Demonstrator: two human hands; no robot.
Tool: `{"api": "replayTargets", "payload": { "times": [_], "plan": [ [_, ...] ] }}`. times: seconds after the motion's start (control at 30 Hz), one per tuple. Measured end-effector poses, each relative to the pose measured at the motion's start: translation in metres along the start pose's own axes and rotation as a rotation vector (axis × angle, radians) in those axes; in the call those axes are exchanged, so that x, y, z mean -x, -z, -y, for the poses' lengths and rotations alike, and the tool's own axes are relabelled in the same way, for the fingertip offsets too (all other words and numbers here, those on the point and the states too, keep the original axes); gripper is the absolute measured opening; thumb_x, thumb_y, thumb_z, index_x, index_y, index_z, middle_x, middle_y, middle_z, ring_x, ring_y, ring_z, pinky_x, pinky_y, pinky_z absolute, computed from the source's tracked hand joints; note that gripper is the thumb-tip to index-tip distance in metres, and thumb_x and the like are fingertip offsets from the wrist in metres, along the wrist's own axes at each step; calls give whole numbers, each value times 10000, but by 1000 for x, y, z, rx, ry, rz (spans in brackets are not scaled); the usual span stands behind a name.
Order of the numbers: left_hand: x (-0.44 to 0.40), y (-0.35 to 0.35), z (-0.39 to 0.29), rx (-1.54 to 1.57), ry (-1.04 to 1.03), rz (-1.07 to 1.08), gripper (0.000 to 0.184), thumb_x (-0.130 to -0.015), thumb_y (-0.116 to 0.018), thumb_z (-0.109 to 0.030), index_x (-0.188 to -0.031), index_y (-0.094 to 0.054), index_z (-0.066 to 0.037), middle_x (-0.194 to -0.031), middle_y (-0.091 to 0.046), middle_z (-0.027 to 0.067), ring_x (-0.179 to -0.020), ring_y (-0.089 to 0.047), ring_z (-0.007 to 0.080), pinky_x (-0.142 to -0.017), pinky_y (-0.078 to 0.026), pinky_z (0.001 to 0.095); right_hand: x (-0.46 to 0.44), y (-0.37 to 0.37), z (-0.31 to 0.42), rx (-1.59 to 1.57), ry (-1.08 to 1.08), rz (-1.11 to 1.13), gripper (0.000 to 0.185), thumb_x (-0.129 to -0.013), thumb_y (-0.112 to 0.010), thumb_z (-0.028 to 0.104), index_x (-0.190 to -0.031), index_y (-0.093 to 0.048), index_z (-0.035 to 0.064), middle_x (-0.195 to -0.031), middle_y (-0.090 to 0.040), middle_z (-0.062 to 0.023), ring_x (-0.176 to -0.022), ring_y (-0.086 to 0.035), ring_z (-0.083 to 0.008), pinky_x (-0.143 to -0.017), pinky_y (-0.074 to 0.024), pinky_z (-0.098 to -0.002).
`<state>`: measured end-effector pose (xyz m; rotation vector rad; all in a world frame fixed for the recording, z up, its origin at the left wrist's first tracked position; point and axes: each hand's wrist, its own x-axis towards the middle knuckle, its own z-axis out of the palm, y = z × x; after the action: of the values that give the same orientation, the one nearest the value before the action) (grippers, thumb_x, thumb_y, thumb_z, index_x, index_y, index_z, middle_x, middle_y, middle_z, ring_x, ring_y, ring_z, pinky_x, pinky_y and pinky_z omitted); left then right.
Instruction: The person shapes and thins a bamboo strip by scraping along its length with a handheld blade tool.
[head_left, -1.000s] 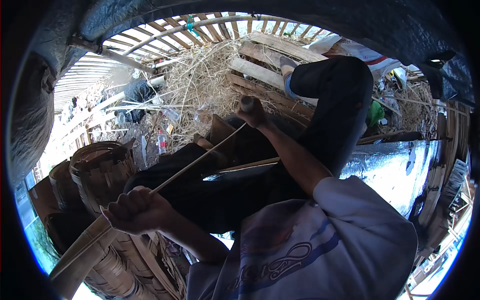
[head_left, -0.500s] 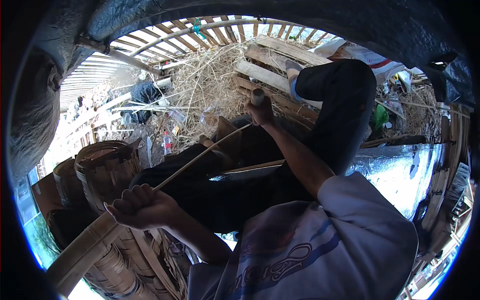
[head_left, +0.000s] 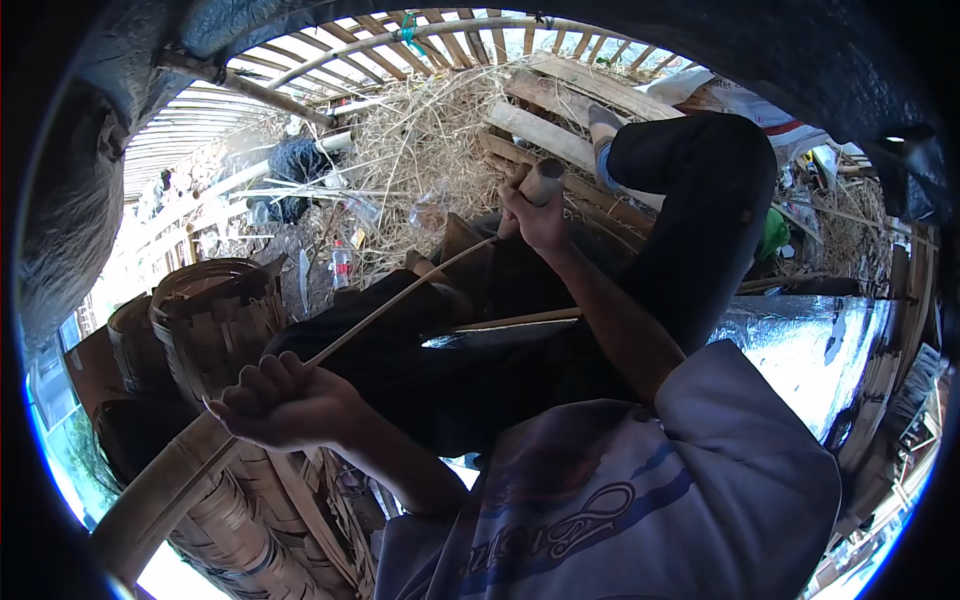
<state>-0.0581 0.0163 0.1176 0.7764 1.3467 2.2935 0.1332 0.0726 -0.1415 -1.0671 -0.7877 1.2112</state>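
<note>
1. The left grip (head_left: 285,405) has its fingers curled round one stretch of a slender strip (head_left: 380,311), thumb pointing outward.
2. The right grip (head_left: 535,210), farther forward, is closed round a pale cylindrical handle (head_left: 545,178); any blade or other end is hidden.
3. The strip slants between the two, meeting the underside of the right grip; whether it is pinched there cannot be told.
4. Just below the left grip lies a thick bamboo piece (head_left: 160,490); woven baskets (head_left: 215,325) stand beside it, and straw (head_left: 430,130) is spread beyond the right grip.
5. The work looks under way: the strip is already narrow and long, but neither grip has let go. How much remains cannot be judged.
</note>
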Motion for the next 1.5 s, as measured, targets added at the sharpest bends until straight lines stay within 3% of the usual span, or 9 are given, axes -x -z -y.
{"api": "replayTargets", "payload": {
  "times": [0.27,0.47,0.63,0.77,1.0,1.17,1.33,1.4,1.5],
  "plan": [
    [1,-10,2,-100,-33,-48,442,-973,-308,-275,-570,-154,-182,-499,-113,-58,-421,-70,48,-368,-83,214,-7,14,-29,176,-122,-16,115,-737,-627,19,-694,-527,56,-629,-555,-5,-480,-514,-75,-439,-415,-259],
    [-3,0,3,14,43,16,442,-965,-318,-275,-565,-150,-188,-498,-112,-60,-413,-79,45,-363,-88,206,5,2,-14,-188,-48,-44,121,-805,-574,-5,-743,-494,62,-571,-496,-19,-450,-474,-94,-443,-404,-261],
    [-5,-4,3,14,48,18,442,-963,-320,-272,-564,-149,-188,-500,-102,-62,-411,-69,46,-359,-80,209,-16,21,-37,526,120,55,132,-751,-603,16,-662,-527,76,-550,-551,-19,-462,-525,-92,-419,-387,-254],
    [-3,-5,3,-3,37,-35,442,-961,-326,-275,-567,-147,-187,-500,-98,-62,-412,-66,46,-358,-75,212,-12,9,-12,2,-5,68,110,-742,-603,12,-718,-521,81,-577,-533,-10,-455,-493,-83,-433,-389,-239],
    [-4,-3,3,-6,29,25,444,-957,-336,-285,-568,-146,-186,-498,-106,-62,-403,-78,44,-345,-94,206,-16,29,-60,476,-108,60,152,-647,-682,110,-701,-553,51,-578,-546,-52,-549,-556,-135,-500,-435,-322],
    [-2,-4,2,-49,36,-28,447,-957,-341,-289,-565,-151,-187,-498,-107,-62,-403,-75,46,-346,-90,210,-11,14,-7,-25,-195,48,186,-650,-686,155,-668,-545,35,-561,-548,-51,-527,-550,-136,-489,-422,-327],
    [-5,-5,2,-11,34,-4,452,-956,-347,-296,-565,-146,-189,-496,-107,-63,-406,-66,51,-350,-86,210,-14,26,-54,322,-82,42,185,-632,-680,161,-669,-547,39,-538,-545,-75,-531,-562,-190,-498,-425,-355],
    [-4,-5,2,-13,31,-11,451,-957,-343,-293,-566,-145,-189,-497,-108,-63,-407,-67,50,-350,-84,209,-21,26,-51,574,-44,121,101,-723,-630,40,-701,-539,77,-559,-540,3,-464,-529,-104,-447,-411,-264],
    [-4,-5,3,-15,27,-19,448,-960,-335,-290,-566,-146,-190,-499,-109,-63,-409,-68,47,-351,-82,206,-14,21,-30,390,-45,101,104,-701,-652,92,-732,-562,50,-564,-554,-13,-483,-548,-116,-463,-425,-281]
  ]
}}
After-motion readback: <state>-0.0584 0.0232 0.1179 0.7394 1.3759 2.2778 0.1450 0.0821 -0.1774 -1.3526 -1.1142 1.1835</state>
